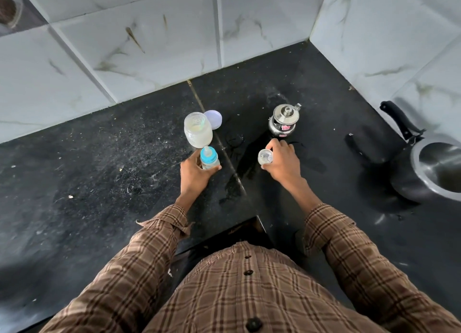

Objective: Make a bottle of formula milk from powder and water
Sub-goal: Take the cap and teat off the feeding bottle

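Observation:
A small baby bottle (209, 158) with a blue collar and teat stands on the black counter (99, 158). My left hand (195, 174) is wrapped around its body. My right hand (283, 161) holds a clear round bottle cap (265, 156) just above the counter, to the right of the bottle. Behind the bottle stands an open glass jar (198, 130) of pale powder with a scoop inside. The jar's pale lilac lid (213, 119) lies behind it. A small steel kettle (284, 120) with its lid on stands beyond my right hand.
A dark pan (434, 173) with a long black handle sits at the right edge of the counter. Tiled walls close the corner behind and to the right. Water is spilled on the counter between my hands. The counter's front edge notches in near my body.

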